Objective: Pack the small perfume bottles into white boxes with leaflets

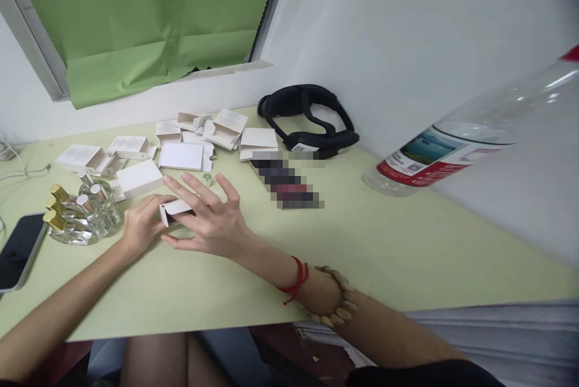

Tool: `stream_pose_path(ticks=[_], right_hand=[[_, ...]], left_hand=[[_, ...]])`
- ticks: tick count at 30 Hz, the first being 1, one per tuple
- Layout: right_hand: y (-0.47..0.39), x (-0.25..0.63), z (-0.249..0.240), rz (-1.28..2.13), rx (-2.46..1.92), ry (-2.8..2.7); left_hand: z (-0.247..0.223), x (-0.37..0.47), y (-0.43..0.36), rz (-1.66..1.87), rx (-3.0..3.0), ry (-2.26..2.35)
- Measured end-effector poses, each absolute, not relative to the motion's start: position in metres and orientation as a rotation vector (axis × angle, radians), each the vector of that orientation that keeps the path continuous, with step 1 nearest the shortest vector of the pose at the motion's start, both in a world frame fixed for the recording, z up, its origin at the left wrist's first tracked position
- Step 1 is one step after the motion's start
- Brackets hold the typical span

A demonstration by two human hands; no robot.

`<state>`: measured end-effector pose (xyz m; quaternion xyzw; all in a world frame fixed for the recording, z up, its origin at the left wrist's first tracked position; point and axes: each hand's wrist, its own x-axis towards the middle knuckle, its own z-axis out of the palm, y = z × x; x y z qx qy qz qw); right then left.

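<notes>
The left hand [143,224] is closed on a small white carton [178,207], its open end towards that hand. The right hand [215,221] is over the carton, fingers spread apart; whether it also grips is unclear. Just left of the left hand cluster glass perfume bottles [93,212] with gold and silver caps, then a smartphone [20,251]. Beyond both hands lie white cardboard boxes [138,178], several open; farther right are a black headset [312,122] and a clear plastic bottle [429,149].

It may be a room with a small desk: green paper [149,13] hangs above the worktop [407,254].
</notes>
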<state>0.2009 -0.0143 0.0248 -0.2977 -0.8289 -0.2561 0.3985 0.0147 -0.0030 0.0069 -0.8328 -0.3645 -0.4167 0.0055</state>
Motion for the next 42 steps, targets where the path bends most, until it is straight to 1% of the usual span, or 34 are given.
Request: stream_pose_path(ticks=[5, 12, 21, 29, 42], right_hand=[[-0.024, 0.197, 0.027, -0.674, -0.803, -2.154], [-0.020, 0.197, 0.023, -0.778, -0.812, -2.147], [-0.013, 0.195, 0.015, -0.659, -0.806, -2.104], [-0.010, 0.193, 0.015, -0.775, -0.787, -2.047], [-0.013, 0.191, 0.018, -0.837, -0.820, -2.081]], left_hand=[[0.004, 0.015, -0.003, -1.246, -2.582, -1.237], [0.003, 0.016, -0.002, -1.242, -2.529, -1.218], [0.004, 0.013, -0.002, -1.155, -2.541, -1.269], [0.003, 0.014, -0.002, -1.162, -2.506, -1.232], [0.005, 0.016, -0.003, -1.218, -2.527, -1.188]])
